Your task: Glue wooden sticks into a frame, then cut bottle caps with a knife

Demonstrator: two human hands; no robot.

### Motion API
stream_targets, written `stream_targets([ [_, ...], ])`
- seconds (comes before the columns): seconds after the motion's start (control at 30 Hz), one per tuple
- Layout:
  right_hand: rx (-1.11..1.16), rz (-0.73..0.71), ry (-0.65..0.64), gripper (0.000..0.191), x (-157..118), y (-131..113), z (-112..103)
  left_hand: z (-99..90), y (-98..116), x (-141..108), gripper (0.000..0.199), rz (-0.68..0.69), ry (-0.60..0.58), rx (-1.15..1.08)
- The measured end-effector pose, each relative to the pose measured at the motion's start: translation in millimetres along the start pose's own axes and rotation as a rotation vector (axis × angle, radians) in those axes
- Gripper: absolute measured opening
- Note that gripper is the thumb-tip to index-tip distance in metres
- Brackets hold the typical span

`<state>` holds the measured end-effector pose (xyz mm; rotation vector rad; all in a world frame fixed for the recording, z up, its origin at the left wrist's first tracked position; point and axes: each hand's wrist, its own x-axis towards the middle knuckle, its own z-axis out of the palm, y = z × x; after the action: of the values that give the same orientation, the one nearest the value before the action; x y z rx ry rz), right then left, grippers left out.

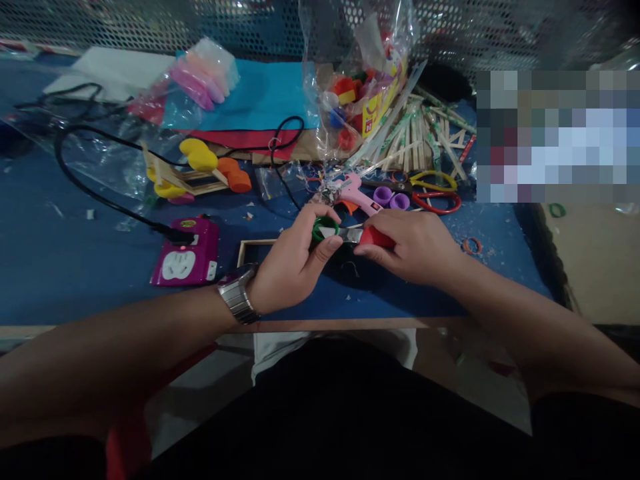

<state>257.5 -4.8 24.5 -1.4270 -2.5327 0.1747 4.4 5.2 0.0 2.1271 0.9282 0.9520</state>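
Observation:
In my left hand point(285, 270), between thumb and fingers, is a green plastic ring point(318, 231), perhaps a cut bottle cap. My right hand point(420, 243) is wrapped round the red handle of a knife point(376, 237). Its metal blade points left and meets the ring near my left thumb. Just beyond my hands lie a pink glue gun point(357, 190), two purple caps point(383, 195) and scissors with red and yellow handles point(436, 201). A small frame of wooden sticks point(241, 252) sits beside my left hand, partly hidden by it.
A purple power socket point(186, 257) with a black cable stands at the left. Behind it is a stick model with yellow and orange caps point(235, 175). Wooden sticks point(413, 143) and a clear bag of caps point(345, 93) lie at the back. The table edge point(350, 325) runs near my body.

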Motion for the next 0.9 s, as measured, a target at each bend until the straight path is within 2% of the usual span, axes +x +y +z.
stream_targets([
  [0.23,0.006,-0.002,0.008,0.080,-1.1,-1.1,-1.2,-1.9,1.2,-3.9,0.031,-0.034,-0.020,-0.031],
  [0.67,0.034,0.014,-0.023,0.069,-0.8,-0.4,-3.5,0.0,-1.0,-7.0,0.036,-0.112,-0.004,-0.141],
  [0.9,0.017,0.031,-0.011,0.079,-1.1,1.8,-2.4,1.4,-3.5,-7.1,0.036,-0.112,0.028,-0.219],
])
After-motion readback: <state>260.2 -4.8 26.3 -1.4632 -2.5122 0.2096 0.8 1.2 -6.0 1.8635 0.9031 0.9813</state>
